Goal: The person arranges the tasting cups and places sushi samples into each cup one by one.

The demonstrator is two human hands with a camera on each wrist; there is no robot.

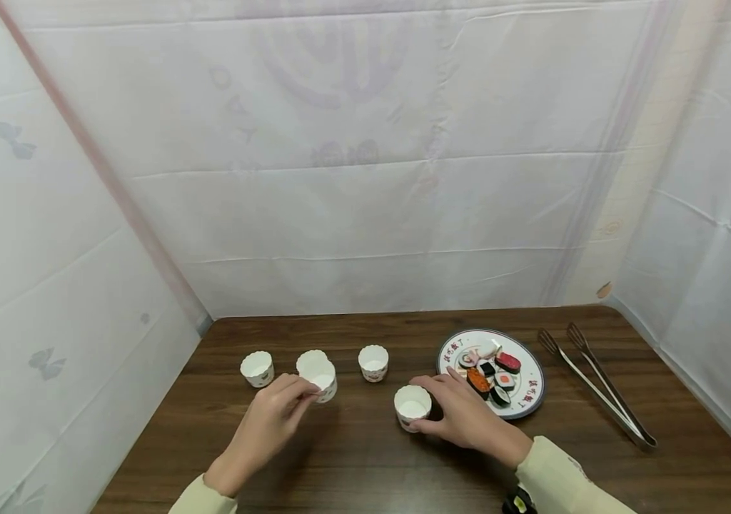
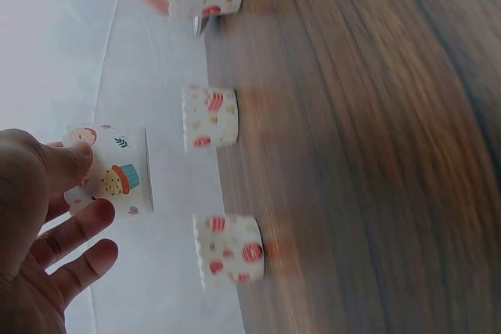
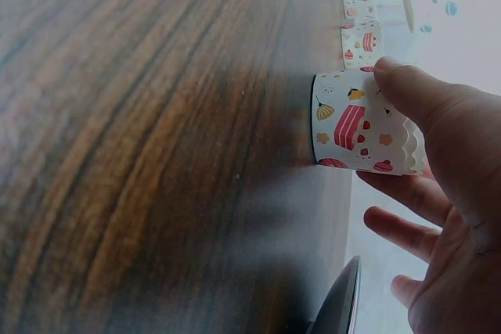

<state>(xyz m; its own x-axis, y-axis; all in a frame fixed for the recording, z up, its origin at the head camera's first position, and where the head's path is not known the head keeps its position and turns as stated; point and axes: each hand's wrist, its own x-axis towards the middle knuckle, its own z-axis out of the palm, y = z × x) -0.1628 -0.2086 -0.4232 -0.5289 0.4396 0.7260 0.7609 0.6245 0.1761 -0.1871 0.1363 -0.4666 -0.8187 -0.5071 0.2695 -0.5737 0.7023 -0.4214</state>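
Observation:
My left hand (image 1: 275, 410) pinches a white paper baking cup (image 2: 117, 174) by its side. That cup hangs above the table, printed with a cupcake and leaves. In the head view, it partly covers another baking cup (image 1: 310, 359) behind it. My right hand (image 1: 458, 410) grips a baking cup (image 3: 356, 127) with red cake prints, thumb on one side and fingers on the other; it stands upright on the table. Two more upright cups stand in the head view: a left cup (image 1: 257, 369) and a middle cup (image 1: 373, 363).
Just beyond my right hand lies a round plate (image 1: 529, 400) bearing several sushi pieces (image 1: 487, 368). Metal tongs (image 1: 603, 392) lie spread on the right side of the brown wooden table (image 1: 340, 478). A pale cloth (image 1: 365, 214) hangs behind and along both sides.

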